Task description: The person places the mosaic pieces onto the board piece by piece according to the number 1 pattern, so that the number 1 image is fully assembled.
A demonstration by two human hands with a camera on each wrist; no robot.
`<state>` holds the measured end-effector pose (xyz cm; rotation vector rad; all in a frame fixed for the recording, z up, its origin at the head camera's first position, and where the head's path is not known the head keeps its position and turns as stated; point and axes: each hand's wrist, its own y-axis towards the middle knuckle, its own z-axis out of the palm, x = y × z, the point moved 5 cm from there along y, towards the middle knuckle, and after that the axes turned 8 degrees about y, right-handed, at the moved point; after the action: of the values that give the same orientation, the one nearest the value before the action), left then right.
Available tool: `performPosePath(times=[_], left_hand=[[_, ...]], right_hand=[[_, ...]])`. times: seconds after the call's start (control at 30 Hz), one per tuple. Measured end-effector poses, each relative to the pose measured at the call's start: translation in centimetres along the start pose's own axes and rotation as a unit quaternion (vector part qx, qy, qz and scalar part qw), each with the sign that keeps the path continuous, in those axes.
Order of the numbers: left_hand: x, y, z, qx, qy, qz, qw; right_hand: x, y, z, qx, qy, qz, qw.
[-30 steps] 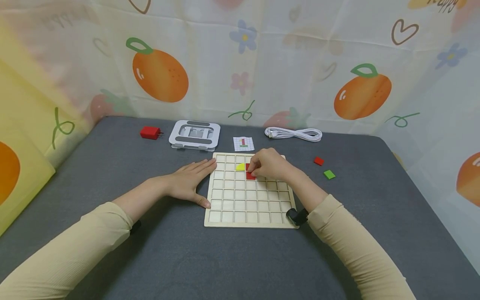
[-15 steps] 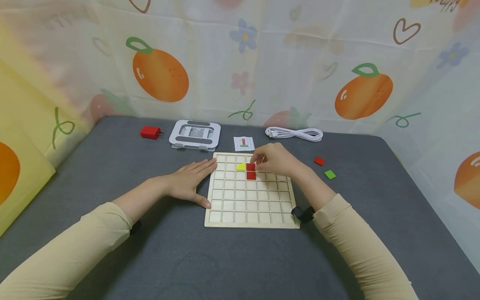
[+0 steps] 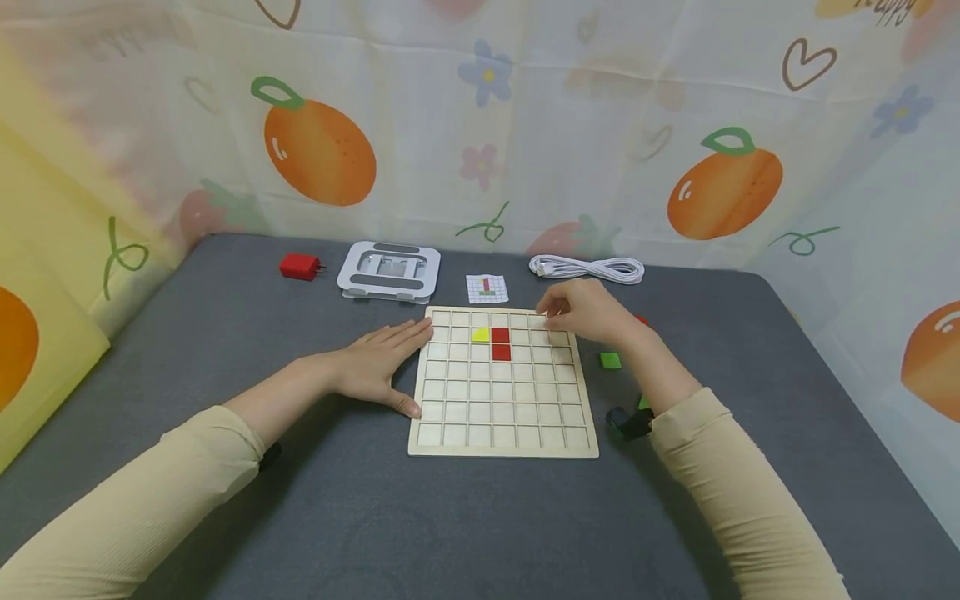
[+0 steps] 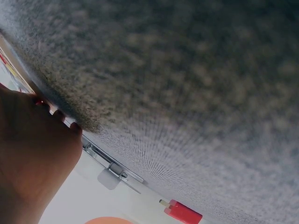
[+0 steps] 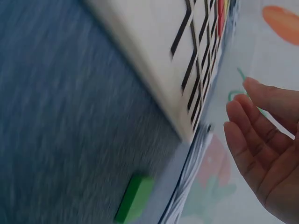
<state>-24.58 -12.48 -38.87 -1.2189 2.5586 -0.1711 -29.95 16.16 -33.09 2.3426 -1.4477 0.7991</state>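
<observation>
A pale wooden grid board [image 3: 459,412] lies flat on the dark table. Two red square tiles [image 3: 501,343] sit one below the other in its cells. Left of the upper one is a yellow tile [image 3: 481,334] with a cut-off corner. My left hand [image 3: 371,364] rests spread along the board's left edge, fingers straight and thumb at the lower side. Over the board's upper right corner is my right hand [image 3: 588,312], its fingers loosely bent. The right wrist view shows nothing between the thumb and fingers [image 5: 240,140].
Beside the board's right edge lies a green tile [image 3: 610,360]; another green tile and a red one are partly hidden by the right arm. Along the back are a red charger plug [image 3: 299,267], a grey-white folding stand [image 3: 356,283], a pattern card [image 3: 477,295] and a coiled white cable [image 3: 615,270].
My right hand has left the red tiles and moved right to the board's upper right corner, baring both red tiles and a green tile beside the board. The left hand stays put.
</observation>
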Motion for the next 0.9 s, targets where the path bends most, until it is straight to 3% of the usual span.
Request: performPosePath(times=[0.33, 0.9], left_hand=[[0.0, 0.1, 0.0, 0.0, 0.003, 0.001, 1.0], [0.2, 0.2, 0.1, 0.002, 0.004, 0.002, 1.0]], right_hand=[[-3.0, -1.5, -2.6, -0.01, 0.025, 0.026, 0.9993], [-7.9, -3.0, -5.1, -0.013, -0.027, 0.101, 0.9944]])
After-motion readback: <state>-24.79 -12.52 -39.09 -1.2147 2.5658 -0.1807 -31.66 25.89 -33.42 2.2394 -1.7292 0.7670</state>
